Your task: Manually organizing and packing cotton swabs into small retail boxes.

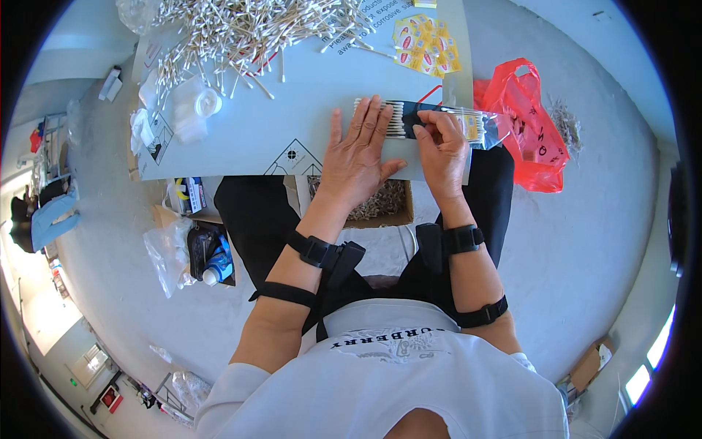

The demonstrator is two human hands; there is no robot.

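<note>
On the grey tabletop [285, 121], my left hand [356, 157] lies flat with its fingers stretched over a row of cotton swabs [397, 119]. The swabs lie side by side on a dark strip [411, 115]. Just right of them, my right hand [443, 154] has its thumb and fingers pinched together above the strip. Whatever is between those fingertips is too small or hidden to make out. A clear plastic packet [491, 129] with swabs and a yellow label extends past the right hand to the table's right edge.
A large heap of loose cotton swabs [248, 36] covers the far left. Yellow printed cards [428, 45] lie at far right; clear plastic wrapping [191, 110] sits at left. A red plastic bag [537, 139] hangs beyond the right edge. Below the table stands a cardboard box [401, 214].
</note>
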